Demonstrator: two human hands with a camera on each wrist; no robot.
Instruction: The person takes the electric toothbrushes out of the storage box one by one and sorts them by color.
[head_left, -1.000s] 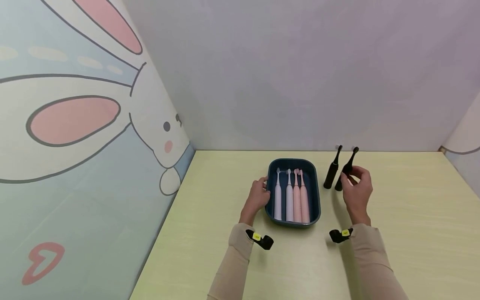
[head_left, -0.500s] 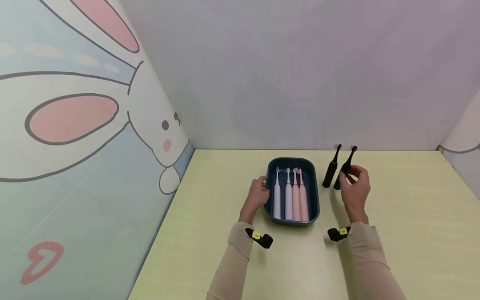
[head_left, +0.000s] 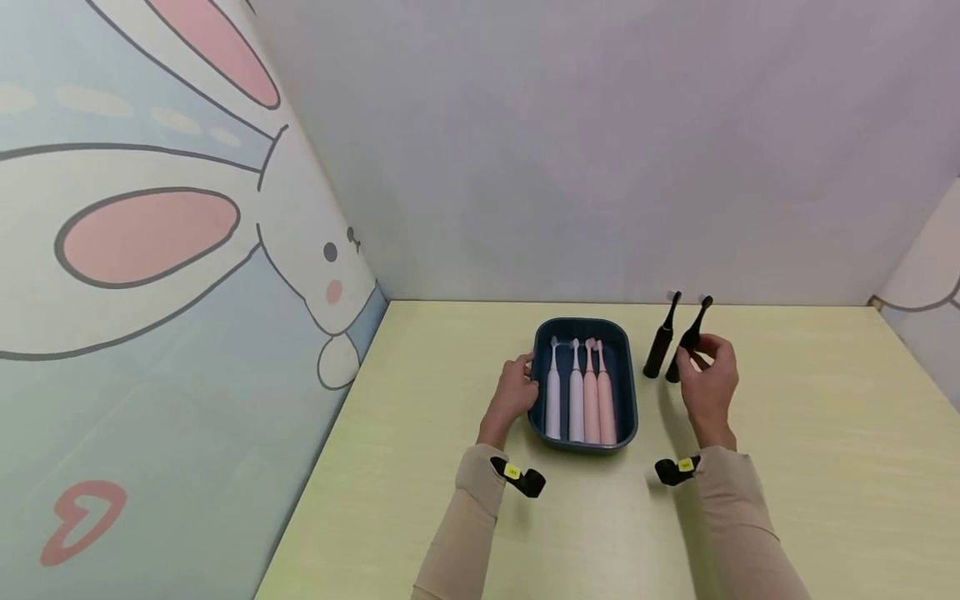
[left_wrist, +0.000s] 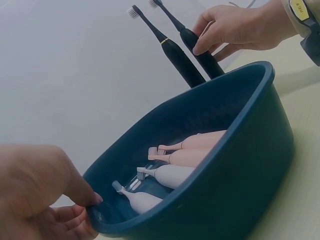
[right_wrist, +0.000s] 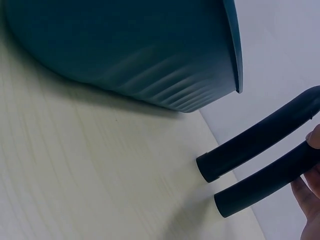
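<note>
A dark blue bin stands on the table, with two pale white electric toothbrushes and two pink electric toothbrushes lying side by side in it. My left hand grips the bin's left wall, thumb over the rim in the left wrist view. To the right of the bin, two black electric toothbrushes stand upright. My right hand pinches the right black toothbrush around its handle between thumb and fingers. The other black toothbrush, with a thin gold ring, stands close beside it, nearer the bin.
The pale yellow table ends at a plain grey wall just behind the brushes. A side wall with a rabbit drawing borders the table on the left. Both wrists carry small black cameras.
</note>
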